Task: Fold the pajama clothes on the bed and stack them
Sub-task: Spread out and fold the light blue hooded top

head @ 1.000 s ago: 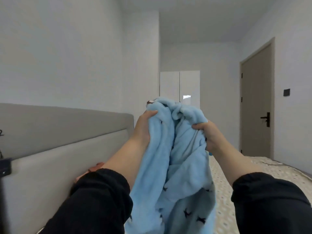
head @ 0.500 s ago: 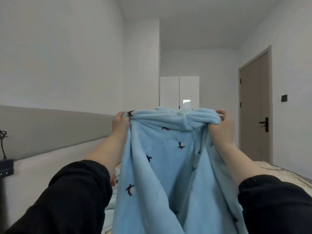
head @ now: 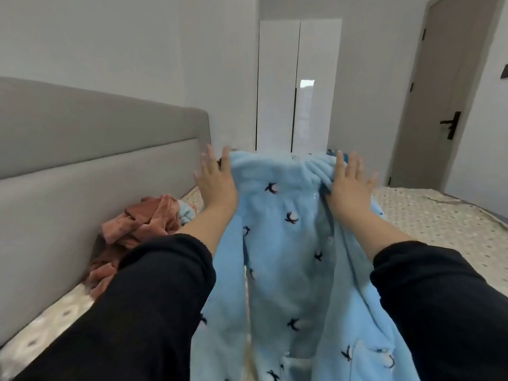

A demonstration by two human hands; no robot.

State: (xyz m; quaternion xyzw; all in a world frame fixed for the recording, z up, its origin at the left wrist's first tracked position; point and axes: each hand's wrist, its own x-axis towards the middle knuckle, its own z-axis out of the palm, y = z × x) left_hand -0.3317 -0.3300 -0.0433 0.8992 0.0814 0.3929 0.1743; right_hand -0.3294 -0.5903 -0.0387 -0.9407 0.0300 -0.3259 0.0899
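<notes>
Two hands are in view, each coming out of a black sleeve. The left hand (head: 217, 180) has its fingers straight and spread wide, held against the left end of the far edge of one light blue pajama garment (head: 286, 243). The right hand (head: 349, 185) is spread just as wide, its palm lying on the right end of that same edge, where the fleece is gathered into a puckered band. Neither hand curls round the cloth, though both are blurred, so the thumbs are hard to read.

The blue garment is printed with small dark bird shapes (more than a dozen show) and runs from the hands back toward the camera, above the bed (head: 439, 224). Whether it lies fully flat on the bed cannot be told.

One other heap of clothing sits to the left: a crumpled rust-coloured garment (head: 143, 218) pushed up against the headboard (head: 96, 160), with one small light blue scrap (head: 187, 213) showing at its right edge.

The bed has a pale cover with a small repeating pattern. The headboard is grey, upholstered, with one horizontal seam. The walls are plain and light. Beyond the hands stands a white wardrobe (head: 297, 78) with two glossy doors. On the right is one grey-brown door (head: 439, 105) with a dark handle (head: 450, 127).
</notes>
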